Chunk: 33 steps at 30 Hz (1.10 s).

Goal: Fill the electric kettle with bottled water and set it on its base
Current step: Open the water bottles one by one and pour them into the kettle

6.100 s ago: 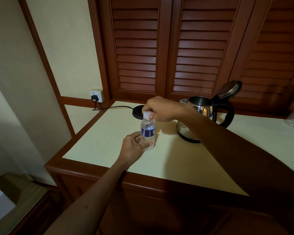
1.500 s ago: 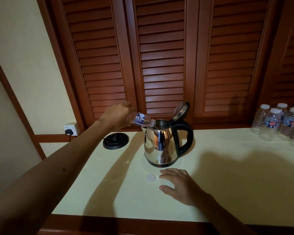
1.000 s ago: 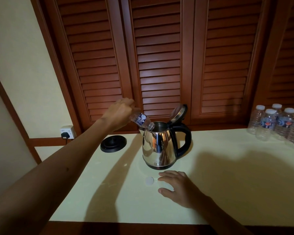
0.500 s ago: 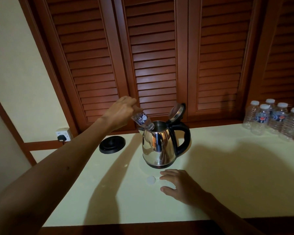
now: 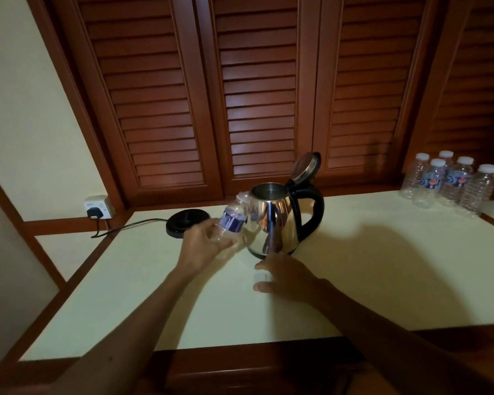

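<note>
A steel electric kettle (image 5: 278, 220) with a black handle stands on the cream counter (image 5: 382, 266), its lid tipped up and open. To its left lies the round black kettle base (image 5: 186, 222), bare. My left hand (image 5: 204, 246) holds a small uncapped water bottle (image 5: 232, 219) with a blue label, tilted neck-up beside the kettle's left flank. My right hand (image 5: 287, 276) rests on the counter in front of the kettle, its thumb and fingers around the white bottle cap (image 5: 260, 277); whether it grips the cap is unclear.
Several capped water bottles (image 5: 451, 181) stand at the back right of the counter. The base's black cord (image 5: 126, 226) runs left to a wall socket (image 5: 99, 208). Brown louvred doors rise behind the counter. A dark wooden edge borders the counter's front.
My left hand has lowered the bottle from over the kettle's mouth to beside the kettle, neck now up. My right hand has slid onto the cap.
</note>
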Tool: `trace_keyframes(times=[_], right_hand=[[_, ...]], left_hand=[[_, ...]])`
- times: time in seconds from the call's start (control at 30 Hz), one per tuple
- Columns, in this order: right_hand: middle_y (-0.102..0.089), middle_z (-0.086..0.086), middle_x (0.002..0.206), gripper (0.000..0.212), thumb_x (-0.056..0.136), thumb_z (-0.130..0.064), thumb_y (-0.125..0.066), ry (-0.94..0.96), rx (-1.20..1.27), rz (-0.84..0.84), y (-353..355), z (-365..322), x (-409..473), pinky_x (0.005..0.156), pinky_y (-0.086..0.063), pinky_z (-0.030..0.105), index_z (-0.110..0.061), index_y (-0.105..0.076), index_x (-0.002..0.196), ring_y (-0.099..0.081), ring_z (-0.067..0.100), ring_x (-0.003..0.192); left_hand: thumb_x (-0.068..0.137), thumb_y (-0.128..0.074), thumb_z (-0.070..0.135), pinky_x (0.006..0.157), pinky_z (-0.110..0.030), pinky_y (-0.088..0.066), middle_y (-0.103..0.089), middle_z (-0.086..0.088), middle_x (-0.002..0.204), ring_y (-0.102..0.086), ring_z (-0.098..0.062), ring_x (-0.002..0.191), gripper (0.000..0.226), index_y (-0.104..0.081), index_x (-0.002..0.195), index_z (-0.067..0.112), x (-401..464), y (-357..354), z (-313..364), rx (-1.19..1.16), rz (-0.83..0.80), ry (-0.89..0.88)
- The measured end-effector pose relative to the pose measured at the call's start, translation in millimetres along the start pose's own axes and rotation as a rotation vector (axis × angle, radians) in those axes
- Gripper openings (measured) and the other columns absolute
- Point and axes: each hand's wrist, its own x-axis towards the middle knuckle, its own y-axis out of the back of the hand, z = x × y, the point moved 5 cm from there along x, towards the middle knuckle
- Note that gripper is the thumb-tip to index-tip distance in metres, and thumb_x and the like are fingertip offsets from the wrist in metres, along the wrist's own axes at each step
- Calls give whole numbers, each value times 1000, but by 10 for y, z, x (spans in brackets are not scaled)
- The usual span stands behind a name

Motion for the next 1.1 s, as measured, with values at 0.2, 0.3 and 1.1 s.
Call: trace_keyframes(times=[0.2, 0.3, 1.1], right_hand=[[-63, 13, 93, 26, 90, -22, -60, 42, 33, 18, 87, -109, 55, 62, -35, 14, 2, -66, 94, -54, 15, 77], [-59, 5, 93, 20, 91, -23, -59, 97, 59, 237, 431, -259, 28, 68, -34, 16, -6, -67, 97, -48, 10, 81], [-55, 0, 79, 28, 93, -39, -55, 184, -368, -50, 1019, -1053, 686, 60, -41, 26, -15, -56, 78, -53, 14, 69]], left_hand=[[71, -85, 4, 74, -28, -58, -76, -4, 89, -71, -25, 86, 35, -71, 101, 15, -354, -265, -360, -437, -102, 185], [73, -83, 1, 67, -20, -54, -75, -7, 86, -69, -17, 76, 35, -70, 104, 9, -438, -298, -410, -503, -87, 161], [71, -85, 12, 75, -28, -58, -75, 8, 82, -69, -8, 77, 27, -72, 93, 23, -375, -324, -585, -505, -103, 76]])
